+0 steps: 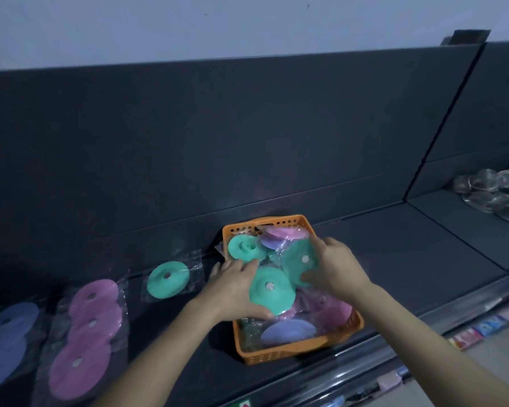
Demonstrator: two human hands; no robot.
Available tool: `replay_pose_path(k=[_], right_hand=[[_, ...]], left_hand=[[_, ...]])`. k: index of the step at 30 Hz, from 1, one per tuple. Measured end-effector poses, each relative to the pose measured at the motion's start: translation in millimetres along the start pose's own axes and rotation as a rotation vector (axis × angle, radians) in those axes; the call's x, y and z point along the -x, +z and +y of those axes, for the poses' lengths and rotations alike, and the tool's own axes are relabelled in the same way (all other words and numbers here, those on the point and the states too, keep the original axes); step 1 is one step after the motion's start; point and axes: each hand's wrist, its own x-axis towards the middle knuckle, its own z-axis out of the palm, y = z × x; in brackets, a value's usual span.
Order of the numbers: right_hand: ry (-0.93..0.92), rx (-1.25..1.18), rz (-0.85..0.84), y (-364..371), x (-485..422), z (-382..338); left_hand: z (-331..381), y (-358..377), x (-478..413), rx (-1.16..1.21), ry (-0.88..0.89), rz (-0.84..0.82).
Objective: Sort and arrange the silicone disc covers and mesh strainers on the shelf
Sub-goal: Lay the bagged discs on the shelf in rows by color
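1. Counts, head view: four green silicone disc covers show. One lies bagged on the dark shelf (394,259) just left of the left hand (235,292), and three sit over the orange basket (300,349).
2. Three pink disc covers (91,321) overlap in a row on the shelf, further left of the left hand. At least two more pink ones lie in the basket, one beyond the hands and one under the right wrist.
3. Blue disc covers (6,333) overlap at the far left; their number cannot be told. Two lavender ones are in the basket, one beyond the fingers and one nearer than both hands.
4. Mesh strainers (494,192) lie piled on the shelf well to the right of the right hand (335,268), too blurred to count.
5. The left hand grips a green disc cover (272,290) by its rim, thumb below, fingers spread across the top edge.
6. The right hand pinches a second green disc cover (299,258), thumb on its near face, fingers curled behind.
7. The hands are close together over the basket, and the two held discs overlap.
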Motion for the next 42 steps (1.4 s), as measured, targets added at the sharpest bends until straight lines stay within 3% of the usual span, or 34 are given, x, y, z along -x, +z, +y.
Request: replay_pose_path(k=[5, 9, 14, 19, 22, 28, 34, 38, 42], right_hand=[[-0.074, -0.365, 0.128, -2, -12, 12], [-0.059, -0.645, 0.271, -8, -24, 16], [0.120, -1.054, 0.227, -17, -37, 19], [-0.112, -1.145, 0.087, -23, -33, 7], [-0.244, -1.095, 0.085, -28, -33, -2], [-0.276, -1.114, 0.329, -47, -35, -14], [-0.480, -0.767, -0.128, -31, -33, -47], [-0.410, -0.644, -0.069, -6, -33, -66], [-0.264, -0.809, 0.016, 8, -36, -76]], left_hand=[[6, 4, -7, 0.090, -0.093, 0.089], [5, -2, 0, 0.569, -0.238, 0.242], [-4, -11, 13, 1.171, -0.361, 0.418], [-6, -22, 24, 1.675, -0.396, 0.447], [-6, -25, 23, 1.710, -0.386, 0.516], [-17, -31, 16, 1.682, -0.492, 0.689], [-16, -37, 10, 1.767, -0.335, 0.540], [-11, -38, 7, 1.771, -0.200, 0.408], [-18, -31, 12, 1.697, -0.099, 0.331]])
